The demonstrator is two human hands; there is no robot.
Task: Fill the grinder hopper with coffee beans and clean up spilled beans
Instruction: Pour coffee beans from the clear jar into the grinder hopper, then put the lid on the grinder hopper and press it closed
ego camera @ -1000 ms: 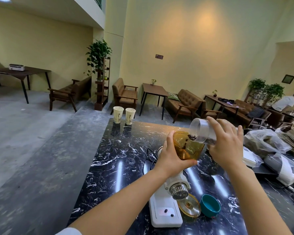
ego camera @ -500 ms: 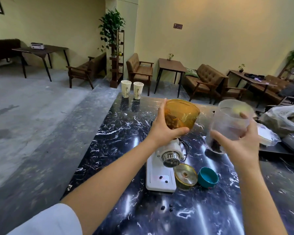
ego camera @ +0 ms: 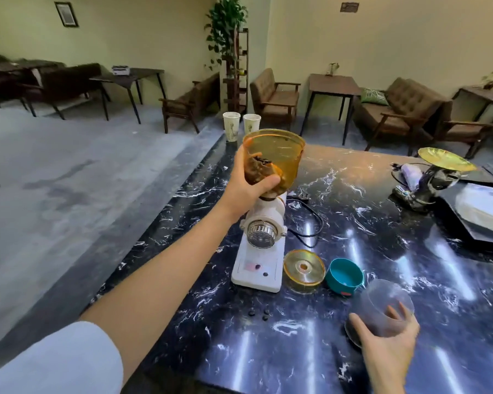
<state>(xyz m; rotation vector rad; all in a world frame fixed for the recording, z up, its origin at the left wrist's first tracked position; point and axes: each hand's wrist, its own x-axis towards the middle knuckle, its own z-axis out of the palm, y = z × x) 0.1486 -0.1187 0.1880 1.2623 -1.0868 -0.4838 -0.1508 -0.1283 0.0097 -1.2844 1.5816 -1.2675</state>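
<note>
A white coffee grinder [ego camera: 261, 245] stands on the black marble counter [ego camera: 382, 223]. Its amber hopper [ego camera: 279, 155] holds some dark beans at the bottom. My left hand [ego camera: 249, 183] grips the hopper's side. Low at the right, my right hand [ego camera: 387, 339] holds a clear plastic jar [ego camera: 382, 305] with a few beans inside, close to the counter. Three spilled beans [ego camera: 259, 313] lie on the counter in front of the grinder, and two more rest on its white base [ego camera: 262, 270].
The amber hopper lid [ego camera: 304, 267] and a teal cap [ego camera: 344, 275] lie right of the grinder. Its black cord [ego camera: 310, 217] loops behind. Two paper cups [ego camera: 241, 126] stand at the far edge. A second grinder-like device [ego camera: 427, 180] and trays sit at the far right.
My right hand has brought the clear jar down from beside the hopper to the counter at the near right. My left hand has stayed on the hopper. The view has tilted downward.
</note>
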